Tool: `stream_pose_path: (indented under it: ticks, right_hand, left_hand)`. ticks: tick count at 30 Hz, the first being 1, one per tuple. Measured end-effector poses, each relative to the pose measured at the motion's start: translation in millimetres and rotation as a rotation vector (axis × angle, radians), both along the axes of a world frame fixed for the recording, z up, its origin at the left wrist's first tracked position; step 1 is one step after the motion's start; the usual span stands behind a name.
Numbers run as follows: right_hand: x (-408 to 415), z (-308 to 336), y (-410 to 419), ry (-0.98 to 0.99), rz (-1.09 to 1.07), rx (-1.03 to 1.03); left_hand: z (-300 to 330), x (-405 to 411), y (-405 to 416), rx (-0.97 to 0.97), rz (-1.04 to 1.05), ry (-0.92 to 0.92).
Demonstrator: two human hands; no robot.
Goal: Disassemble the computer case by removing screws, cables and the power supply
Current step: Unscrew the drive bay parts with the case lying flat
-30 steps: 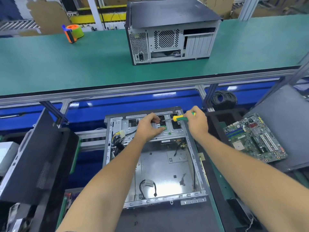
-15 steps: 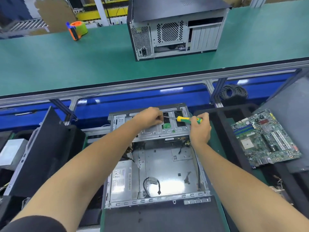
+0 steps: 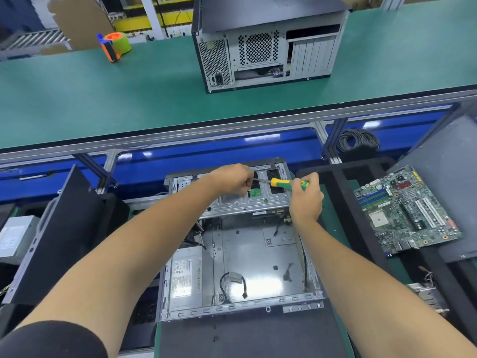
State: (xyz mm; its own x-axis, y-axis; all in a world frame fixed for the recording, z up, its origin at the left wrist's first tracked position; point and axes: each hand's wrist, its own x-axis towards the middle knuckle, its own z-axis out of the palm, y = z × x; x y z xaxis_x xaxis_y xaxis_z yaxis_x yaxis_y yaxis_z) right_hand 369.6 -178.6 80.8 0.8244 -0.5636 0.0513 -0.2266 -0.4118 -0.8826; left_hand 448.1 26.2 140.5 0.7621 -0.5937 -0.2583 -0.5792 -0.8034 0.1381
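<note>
From the head camera we see the open grey metal computer case (image 3: 240,254) lying flat on the near surface, its silver power supply (image 3: 184,277) still seated in the near left corner. Our right hand (image 3: 305,200) grips the yellow-and-green handled screwdriver (image 3: 286,183), its shaft pointing left over the far drive cage. Our left hand (image 3: 232,179) is curled at the tip, pinching there. A green motherboard (image 3: 405,208) lies off to the right.

1. We see our two forearms bare from elbow to wrist
2. Our left hand (image 3: 233,178) and right hand (image 3: 305,200) wear no gloves
3. A black sleeve (image 3: 51,339) covers our left upper arm, near left
</note>
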Motion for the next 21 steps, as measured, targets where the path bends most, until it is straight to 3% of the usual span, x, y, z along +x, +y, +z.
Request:
stream_pose_path:
  ticks: [12,21]
  right_hand:
    - [0.4,-0.7,-0.1,0.001,0.003,0.008]
    - [-0.2,0.3,0.6,-0.005,-0.002,0.007]
  left_hand:
    - [-5.1,4.2,-0.8,0.046,-0.066,0.0]
    - [-7.4,7.4,3.6,0.151,-0.297,-0.117]
